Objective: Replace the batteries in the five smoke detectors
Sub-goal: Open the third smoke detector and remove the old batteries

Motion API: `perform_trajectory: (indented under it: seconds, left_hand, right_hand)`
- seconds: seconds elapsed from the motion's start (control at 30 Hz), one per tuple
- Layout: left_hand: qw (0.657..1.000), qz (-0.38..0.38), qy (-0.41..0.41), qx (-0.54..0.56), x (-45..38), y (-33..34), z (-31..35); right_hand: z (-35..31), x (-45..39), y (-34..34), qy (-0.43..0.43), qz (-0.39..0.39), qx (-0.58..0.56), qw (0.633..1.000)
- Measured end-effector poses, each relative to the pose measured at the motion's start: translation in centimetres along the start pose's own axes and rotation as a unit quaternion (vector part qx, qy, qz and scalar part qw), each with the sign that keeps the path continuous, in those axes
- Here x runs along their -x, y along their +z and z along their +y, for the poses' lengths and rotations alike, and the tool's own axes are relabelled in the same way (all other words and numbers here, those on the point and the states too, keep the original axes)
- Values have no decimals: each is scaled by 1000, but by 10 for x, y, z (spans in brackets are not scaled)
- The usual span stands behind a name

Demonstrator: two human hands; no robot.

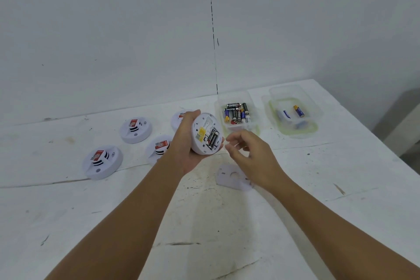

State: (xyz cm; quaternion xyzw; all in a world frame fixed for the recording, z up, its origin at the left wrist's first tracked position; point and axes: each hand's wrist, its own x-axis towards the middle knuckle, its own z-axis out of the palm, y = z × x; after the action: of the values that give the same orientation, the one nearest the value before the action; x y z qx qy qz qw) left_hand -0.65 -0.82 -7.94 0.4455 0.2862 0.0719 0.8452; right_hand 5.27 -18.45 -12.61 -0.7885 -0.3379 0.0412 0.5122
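My left hand (185, 143) grips a white round smoke detector (205, 134) above the table, its back turned toward me. The open back shows black batteries (213, 137) and a yellow label. My right hand (246, 152) hovers just right of the detector with loosely curled fingers, holding nothing. A white mounting plate (231, 177) lies flat on the table below my right hand. Other detectors rest face up on the table: one at the left (102, 162), one behind it (135, 130), one partly behind my left wrist (159, 149), one behind my left hand (179, 117).
A clear plastic tub (235, 111) with several batteries stands at the back right. Further right, a second clear tub (294, 112) sitting on a green-rimmed lid holds a few batteries. The white table (227, 223) meets a white wall behind; its right edge drops off.
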Motion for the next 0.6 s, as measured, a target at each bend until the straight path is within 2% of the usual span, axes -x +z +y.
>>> perform_trajectory:
  seconds: [0.23, 0.43, 0.6]
  left_hand:
    - [1000, -10, -4, -21, 6, 6, -4]
    - [1000, -19, 4, -22, 11, 10, -5]
    - [999, -9, 13, -35, 12, 9, -4]
  right_hand:
    - [-13, -4, 16, 51, 30, -103, 993]
    - [-16, -11, 23, 93, 55, -126, 986]
    - [-15, -16, 26, 122, 40, -169, 977]
